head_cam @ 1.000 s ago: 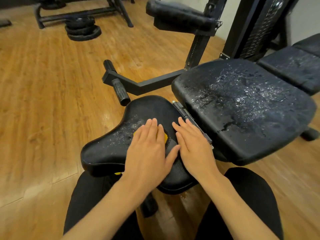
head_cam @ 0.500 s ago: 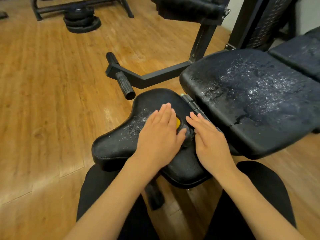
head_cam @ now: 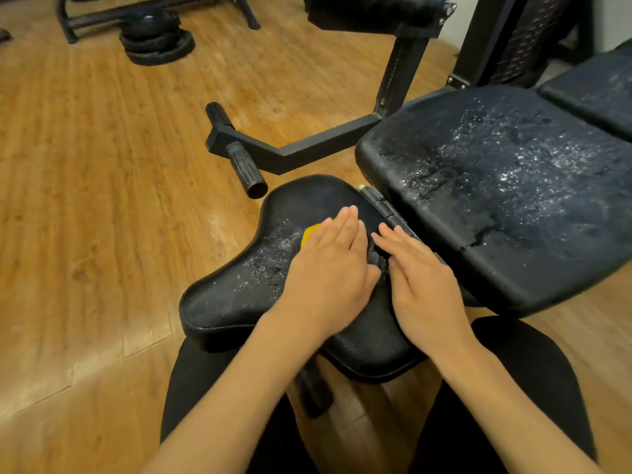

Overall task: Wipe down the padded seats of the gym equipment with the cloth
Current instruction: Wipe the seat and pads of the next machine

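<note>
My left hand [head_cam: 328,268] is flat, fingers straight, pressing on the yellow cloth [head_cam: 309,234]. The cloth peeks out at the hand's 11 o'clock, on the small seat pad [head_cam: 232,302]. My right hand [head_cam: 424,282] lies flat too, just beside it at 3 o'clock, gripping nothing as far as I can see. There are droplets on the pad at 9 o'clock. The bigger pad [head_cam: 513,186] at 2 o'clock is speckled wet. Weight plates [head_cam: 157,39] sit on the wooden floor [head_cam: 85,183] at 11.
</note>
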Demonstrator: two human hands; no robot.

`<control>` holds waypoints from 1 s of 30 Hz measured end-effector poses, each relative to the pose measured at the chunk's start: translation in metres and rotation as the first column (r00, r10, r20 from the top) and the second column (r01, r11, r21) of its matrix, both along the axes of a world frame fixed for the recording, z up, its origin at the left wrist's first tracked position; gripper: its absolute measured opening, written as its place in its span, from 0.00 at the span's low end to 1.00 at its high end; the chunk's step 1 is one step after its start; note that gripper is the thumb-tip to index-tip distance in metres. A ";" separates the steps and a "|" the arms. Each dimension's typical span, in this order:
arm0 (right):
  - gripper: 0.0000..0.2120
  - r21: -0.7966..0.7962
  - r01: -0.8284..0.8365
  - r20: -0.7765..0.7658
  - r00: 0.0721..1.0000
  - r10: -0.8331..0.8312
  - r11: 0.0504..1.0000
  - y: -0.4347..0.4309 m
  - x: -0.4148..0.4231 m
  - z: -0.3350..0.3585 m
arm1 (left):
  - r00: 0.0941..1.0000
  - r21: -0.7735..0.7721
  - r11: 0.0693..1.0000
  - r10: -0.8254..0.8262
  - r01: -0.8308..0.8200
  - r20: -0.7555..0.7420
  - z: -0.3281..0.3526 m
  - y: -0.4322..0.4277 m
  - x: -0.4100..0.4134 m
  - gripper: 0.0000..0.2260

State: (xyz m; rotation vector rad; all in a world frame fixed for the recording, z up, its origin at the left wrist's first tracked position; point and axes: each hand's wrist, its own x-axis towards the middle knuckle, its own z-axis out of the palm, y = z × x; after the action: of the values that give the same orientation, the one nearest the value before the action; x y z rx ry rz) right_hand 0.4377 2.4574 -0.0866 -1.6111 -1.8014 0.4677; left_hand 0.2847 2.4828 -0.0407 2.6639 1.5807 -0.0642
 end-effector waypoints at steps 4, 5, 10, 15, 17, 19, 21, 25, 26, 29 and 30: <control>0.20 0.004 0.012 -0.013 1.000 -0.012 1.000 0.000 0.000 0.001 | 0.978 0.009 0.981 0.192 -0.193 0.081 0.002 -0.021 0.011 0.38; 0.20 0.007 0.021 -0.024 0.999 -0.020 1.000 0.000 0.000 0.001 | 0.955 0.018 0.963 0.264 -0.269 0.138 0.000 -0.029 0.014 0.37; 0.19 0.024 0.021 -0.038 0.999 -0.020 0.999 0.002 0.001 -0.001 | 0.865 -0.002 0.885 0.457 -0.467 0.207 -0.008 -0.006 0.032 0.33; 0.19 0.022 0.034 -0.065 0.997 -0.032 0.999 0.000 0.001 0.000 | 0.941 0.109 0.942 0.301 -0.319 0.152 -0.009 -0.044 0.018 0.29; 0.17 0.030 0.035 -0.065 0.997 -0.033 0.999 0.000 0.001 0.000 | 0.969 0.089 0.969 0.220 -0.230 0.112 -0.012 -0.075 0.007 0.28; 0.17 0.042 0.037 -0.065 0.997 -0.034 0.998 -0.001 0.000 0.000 | 0.974 0.106 0.972 0.199 -0.210 0.107 -0.014 -0.085 0.000 0.27; 0.18 0.043 0.030 -0.051 0.998 -0.028 0.999 -0.002 0.000 0.000 | 0.971 0.119 0.965 0.224 -0.233 0.087 -0.014 -0.071 -0.001 0.26; 0.19 0.015 0.018 -0.011 1.000 -0.018 1.000 -0.001 0.001 0.000 | 0.942 0.005 0.942 0.334 -0.334 0.031 -0.005 0.016 -0.001 0.27; 0.20 0.010 0.017 -0.001 1.000 -0.017 1.000 -0.002 0.001 0.001 | 0.933 -0.026 0.933 0.359 -0.358 0.011 -0.002 0.040 -0.001 0.27; 0.20 0.002 0.012 0.006 1.000 -0.012 1.000 -0.002 0.002 0.001 | 0.940 0.007 0.940 0.342 -0.342 -0.004 -0.004 0.058 -0.002 0.28; 0.20 -0.002 0.009 0.005 1.000 -0.009 1.000 -0.003 0.002 0.001 | 0.947 0.022 0.946 0.322 -0.323 0.012 -0.005 0.041 -0.001 0.27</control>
State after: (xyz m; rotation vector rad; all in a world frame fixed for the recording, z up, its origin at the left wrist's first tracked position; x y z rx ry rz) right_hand 0.4399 2.4547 -0.0860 -1.6223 -1.7968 0.4619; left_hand 0.2834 2.5235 -0.0460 2.3781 2.0016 -0.0221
